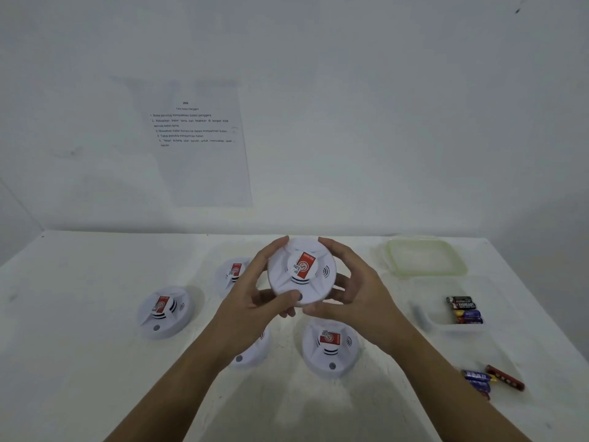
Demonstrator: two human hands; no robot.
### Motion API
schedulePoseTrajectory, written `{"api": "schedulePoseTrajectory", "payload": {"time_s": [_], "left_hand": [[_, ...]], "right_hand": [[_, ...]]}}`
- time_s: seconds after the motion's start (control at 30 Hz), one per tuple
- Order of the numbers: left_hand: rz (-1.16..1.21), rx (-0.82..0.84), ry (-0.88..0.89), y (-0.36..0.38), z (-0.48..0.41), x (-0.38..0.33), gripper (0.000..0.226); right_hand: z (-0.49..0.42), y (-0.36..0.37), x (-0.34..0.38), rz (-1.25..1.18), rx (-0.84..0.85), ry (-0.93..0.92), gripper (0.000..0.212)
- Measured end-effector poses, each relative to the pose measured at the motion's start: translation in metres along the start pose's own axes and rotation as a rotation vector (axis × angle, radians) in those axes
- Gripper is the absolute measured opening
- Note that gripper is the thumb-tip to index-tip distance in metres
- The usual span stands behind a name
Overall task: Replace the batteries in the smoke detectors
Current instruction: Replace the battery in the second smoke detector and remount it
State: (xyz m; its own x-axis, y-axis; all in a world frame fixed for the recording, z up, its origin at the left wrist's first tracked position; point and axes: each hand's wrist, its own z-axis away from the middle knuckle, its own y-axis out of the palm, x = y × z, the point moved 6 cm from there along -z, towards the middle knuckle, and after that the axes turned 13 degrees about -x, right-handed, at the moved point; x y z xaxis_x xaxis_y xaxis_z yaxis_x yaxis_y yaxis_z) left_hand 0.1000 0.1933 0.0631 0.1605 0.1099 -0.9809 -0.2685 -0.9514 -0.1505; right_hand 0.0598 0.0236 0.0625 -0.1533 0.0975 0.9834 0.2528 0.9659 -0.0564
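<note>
I hold a round white smoke detector [301, 272] with a red label above the table, face toward me. My left hand [255, 298] grips its left rim and my right hand [353, 291] grips its right rim. Several more white detectors lie face up on the table: one at the left [164, 311], one behind my left hand [232, 272], one partly hidden under my left forearm [251, 354], one in front [330, 344]. A clear tub [430, 317] at the right holds several batteries [465, 309]. Loose batteries [492, 379] lie near the right front edge.
A translucent lid [425, 256] rests at the back right of the white table [79, 362]. A printed instruction sheet [194, 138] hangs on the white wall behind. The table's right edge runs close to the loose batteries.
</note>
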Motion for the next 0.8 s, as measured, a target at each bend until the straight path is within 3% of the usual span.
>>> {"api": "schedulePoseTrajectory", "payload": {"time_s": [0.43,0.8], "left_hand": [[0.086,0.0,0.016,0.0013,0.0026,0.0001,0.063],[0.027,0.012,0.02,-0.0027,-0.0049,-0.0015,0.059]], "right_hand": [[0.0035,0.0065,-0.0021,-0.102,0.059,-0.05,0.078],[0.0024,0.003,-0.0054,-0.091,0.092,-0.013,0.075]]}}
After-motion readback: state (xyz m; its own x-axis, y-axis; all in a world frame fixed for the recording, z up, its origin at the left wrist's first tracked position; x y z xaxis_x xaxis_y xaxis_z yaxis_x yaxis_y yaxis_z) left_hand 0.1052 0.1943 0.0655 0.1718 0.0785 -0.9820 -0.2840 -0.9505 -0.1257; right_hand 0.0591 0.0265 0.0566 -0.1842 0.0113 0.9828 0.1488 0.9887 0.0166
